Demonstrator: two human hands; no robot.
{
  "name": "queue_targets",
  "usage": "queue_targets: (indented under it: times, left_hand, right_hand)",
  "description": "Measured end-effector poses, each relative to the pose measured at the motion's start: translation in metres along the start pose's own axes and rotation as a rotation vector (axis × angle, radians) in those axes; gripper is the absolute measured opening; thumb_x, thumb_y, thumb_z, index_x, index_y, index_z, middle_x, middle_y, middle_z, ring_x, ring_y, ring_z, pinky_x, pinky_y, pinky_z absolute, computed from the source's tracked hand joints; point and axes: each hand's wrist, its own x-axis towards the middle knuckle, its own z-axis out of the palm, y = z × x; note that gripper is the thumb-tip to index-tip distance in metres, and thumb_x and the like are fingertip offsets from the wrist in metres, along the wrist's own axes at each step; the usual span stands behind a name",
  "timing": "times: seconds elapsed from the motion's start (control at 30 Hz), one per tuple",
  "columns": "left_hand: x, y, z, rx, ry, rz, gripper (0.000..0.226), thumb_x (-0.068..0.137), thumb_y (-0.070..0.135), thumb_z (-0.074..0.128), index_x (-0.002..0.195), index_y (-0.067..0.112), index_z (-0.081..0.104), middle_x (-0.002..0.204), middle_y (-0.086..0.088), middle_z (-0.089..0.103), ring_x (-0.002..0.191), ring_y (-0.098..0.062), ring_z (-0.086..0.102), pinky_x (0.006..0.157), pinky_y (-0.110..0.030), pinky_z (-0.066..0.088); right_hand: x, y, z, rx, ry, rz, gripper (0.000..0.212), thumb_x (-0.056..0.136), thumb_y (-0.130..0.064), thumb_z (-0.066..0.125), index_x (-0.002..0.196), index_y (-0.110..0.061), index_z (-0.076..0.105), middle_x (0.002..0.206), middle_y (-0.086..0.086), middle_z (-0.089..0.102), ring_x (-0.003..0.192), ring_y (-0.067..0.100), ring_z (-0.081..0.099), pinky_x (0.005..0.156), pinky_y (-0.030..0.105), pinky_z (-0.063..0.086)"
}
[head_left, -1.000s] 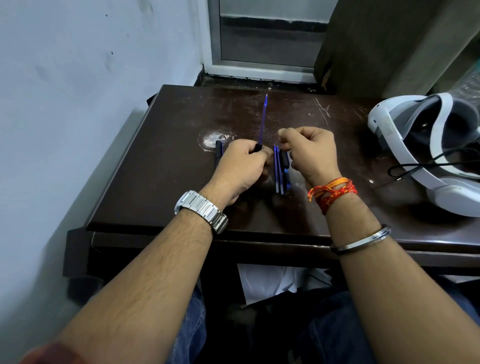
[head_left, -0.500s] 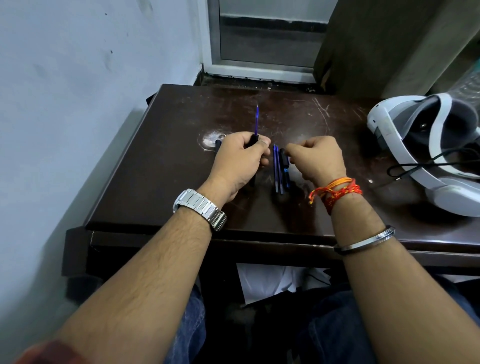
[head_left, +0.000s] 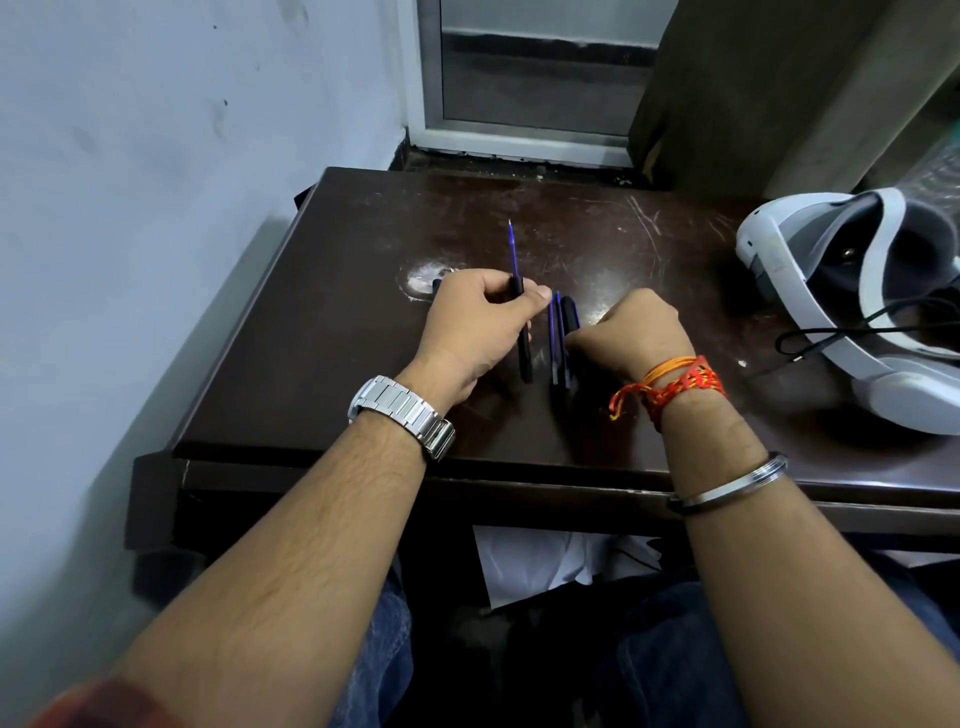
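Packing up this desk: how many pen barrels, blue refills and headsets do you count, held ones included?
Black pen barrels, one in the left hand, one half hidden: 3
Blue refills, one in the held barrel: 3
White headset: 1
Total: 7

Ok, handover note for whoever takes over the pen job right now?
Left hand grips a black plastic pen barrel, a thin blue refill sticking out of its far end.
Right hand, fingers curled, touches the pile of loose blue refills and black pen parts on the dark brown wooden table; grip unclear.
Done: refill partly in.
Left: probably seat it, close the pen, then work through the pile.
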Motion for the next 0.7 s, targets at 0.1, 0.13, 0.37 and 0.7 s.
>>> queue_targets:
  times: [0.1, 0.13, 0.37, 0.7]
  left_hand:
    - [-0.001, 0.001, -0.003, 0.030, -0.003, 0.019, 0.013, 0.078, 0.020, 0.087, 0.082, 0.022, 0.075, 0.076, 0.002, 0.072, 0.073, -0.012, 0.068, 0.065, -0.026, 0.058]
    - [-0.001, 0.002, -0.004, 0.013, -0.018, 0.003, 0.016, 0.076, 0.017, 0.088, 0.080, 0.022, 0.074, 0.075, 0.002, 0.073, 0.071, -0.012, 0.069, 0.062, -0.026, 0.057]
    - [-0.008, 0.006, -0.001, -0.025, -0.162, -0.069, 0.016, 0.075, 0.005, 0.086, 0.082, 0.012, 0.074, 0.079, -0.010, 0.072, 0.072, -0.024, 0.073, 0.069, -0.044, 0.063]
    - [-0.011, 0.007, -0.002, 0.087, -0.236, -0.047, 0.021, 0.069, 0.013, 0.092, 0.079, 0.017, 0.074, 0.075, -0.005, 0.070, 0.074, -0.023, 0.071, 0.065, -0.042, 0.062]
  right_hand:
    - [-0.001, -0.003, -0.001, 0.179, 0.152, -0.046, 0.028, 0.074, -0.037, 0.073, 0.063, -0.011, 0.068, 0.049, -0.005, 0.061, 0.046, -0.003, 0.059, 0.038, 0.013, 0.037]
    - [-0.003, -0.005, -0.002, 0.268, 0.199, -0.078, 0.029, 0.074, -0.037, 0.070, 0.055, -0.016, 0.066, 0.037, -0.011, 0.054, 0.036, -0.005, 0.052, 0.034, 0.011, 0.033]
    - [-0.012, -0.020, 0.000, 0.932, 0.214, -0.206, 0.015, 0.081, -0.021, 0.073, 0.067, -0.021, 0.074, 0.057, -0.010, 0.067, 0.041, -0.002, 0.050, 0.045, 0.018, 0.040]
    - [-0.009, -0.023, 0.002, 1.071, 0.239, -0.218, 0.006, 0.089, -0.016, 0.070, 0.089, -0.011, 0.074, 0.060, -0.010, 0.061, 0.045, -0.002, 0.050, 0.055, 0.020, 0.044]
